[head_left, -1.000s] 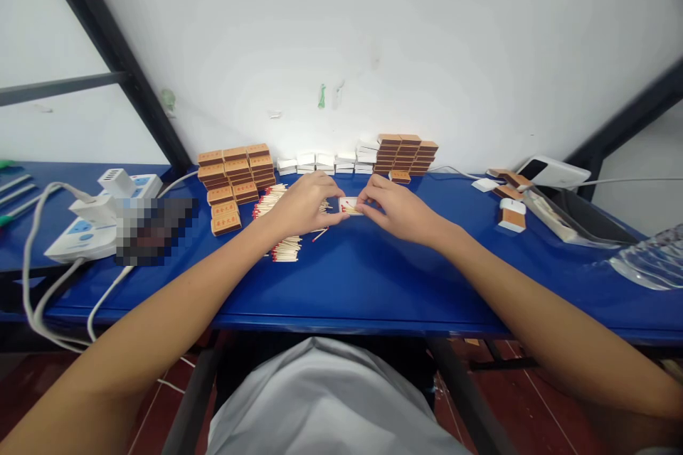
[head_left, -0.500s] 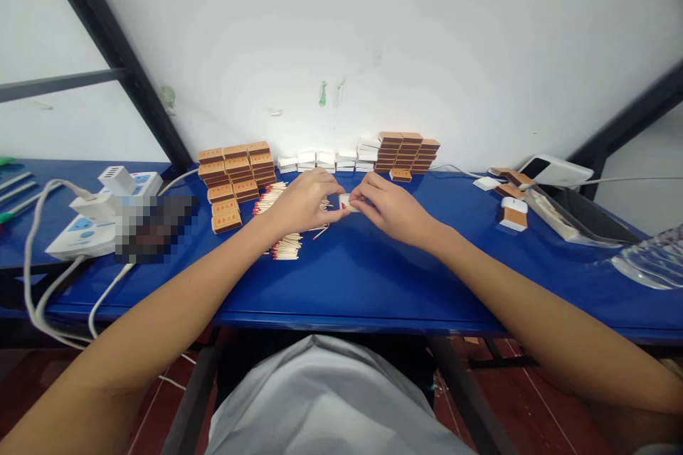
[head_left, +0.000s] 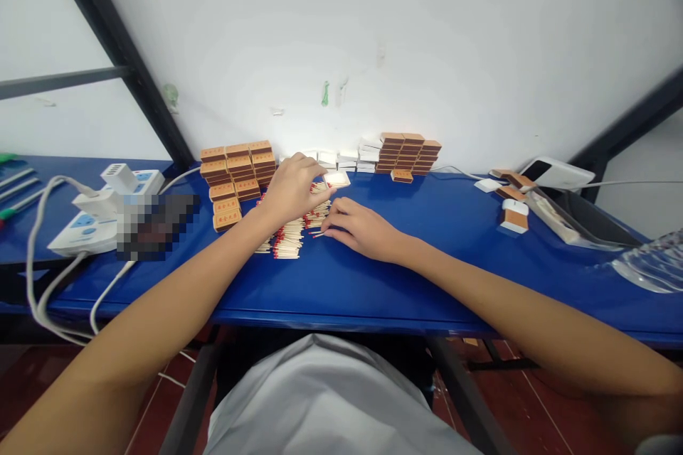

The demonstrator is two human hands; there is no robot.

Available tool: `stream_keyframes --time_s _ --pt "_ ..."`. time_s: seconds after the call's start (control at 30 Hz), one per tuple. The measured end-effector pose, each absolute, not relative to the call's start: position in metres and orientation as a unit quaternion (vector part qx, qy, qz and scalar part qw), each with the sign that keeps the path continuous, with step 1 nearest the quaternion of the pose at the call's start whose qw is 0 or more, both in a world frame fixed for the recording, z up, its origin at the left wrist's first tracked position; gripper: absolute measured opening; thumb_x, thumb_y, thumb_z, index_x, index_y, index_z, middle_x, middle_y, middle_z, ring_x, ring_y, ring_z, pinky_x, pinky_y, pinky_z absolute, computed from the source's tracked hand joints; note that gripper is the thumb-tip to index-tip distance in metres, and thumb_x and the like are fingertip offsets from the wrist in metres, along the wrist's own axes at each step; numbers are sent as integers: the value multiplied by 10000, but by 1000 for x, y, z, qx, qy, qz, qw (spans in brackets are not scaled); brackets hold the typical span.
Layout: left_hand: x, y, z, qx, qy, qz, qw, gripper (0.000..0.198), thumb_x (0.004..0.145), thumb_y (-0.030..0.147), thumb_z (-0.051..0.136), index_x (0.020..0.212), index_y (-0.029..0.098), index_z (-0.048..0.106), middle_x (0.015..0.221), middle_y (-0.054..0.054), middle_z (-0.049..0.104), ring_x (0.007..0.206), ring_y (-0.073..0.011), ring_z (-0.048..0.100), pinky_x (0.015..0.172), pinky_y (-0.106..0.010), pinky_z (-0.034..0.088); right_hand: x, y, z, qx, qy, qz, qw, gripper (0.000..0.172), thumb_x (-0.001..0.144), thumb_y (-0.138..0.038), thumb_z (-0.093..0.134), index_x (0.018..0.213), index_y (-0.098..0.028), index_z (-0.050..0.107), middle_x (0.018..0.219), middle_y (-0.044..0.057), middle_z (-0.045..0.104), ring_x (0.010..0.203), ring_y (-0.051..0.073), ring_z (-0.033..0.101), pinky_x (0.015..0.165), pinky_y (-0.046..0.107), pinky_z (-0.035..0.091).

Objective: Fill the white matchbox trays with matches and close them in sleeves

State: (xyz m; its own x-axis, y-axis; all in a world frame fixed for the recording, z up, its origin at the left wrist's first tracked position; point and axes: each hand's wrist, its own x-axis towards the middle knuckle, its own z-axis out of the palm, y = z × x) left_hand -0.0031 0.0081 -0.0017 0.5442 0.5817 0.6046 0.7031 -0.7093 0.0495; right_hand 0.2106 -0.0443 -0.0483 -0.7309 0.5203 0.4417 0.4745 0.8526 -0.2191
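My left hand (head_left: 295,188) grips a small white matchbox tray (head_left: 336,178) by its left end, tilted above the pile. Through its open top I see a pale inside; I cannot tell how many matches lie in it. My right hand (head_left: 360,227) is closed, with thumb and fingertips pinched at a match (head_left: 316,234) by the pile's right edge. The loose matches (head_left: 289,240), red-tipped, lie in a heap below my left hand, which covers part of them.
Brown matchboxes (head_left: 236,166) are stacked at the left, more matchbox stacks (head_left: 401,151) along the wall. White trays (head_left: 348,158) stand between. A power strip (head_left: 85,224) with cables lies left. Several loose boxes (head_left: 514,216) and a white device (head_left: 558,170) lie right.
My left hand has lifted and turned the tray a little back and to the left. My right hand has left the tray and come down toward me and leftward, to the match pile.
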Motion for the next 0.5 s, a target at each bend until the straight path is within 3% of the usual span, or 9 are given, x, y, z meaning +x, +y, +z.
stream_keyframes --time_s 0.17,0.5 --pt "-3 7 -1 -879 -361 -293 101 302 952 422 712 1075 155 783 1064 -145 773 1075 -338 644 945 -482 507 209 -45 -46 -285 -927 71 235 104 1060 -242 596 1005 -200 674 1058 102 652 1038 258 612 930 409 539" --pt "-2 5 -3 -913 -308 -253 86 283 957 389 710 1087 149 783 1035 -138 768 1050 -318 660 948 -464 509 230 -48 -29 -329 -911 26 249 148 1094 -278 508 1039 -217 632 1088 119 633 1039 274 607 913 420 529"
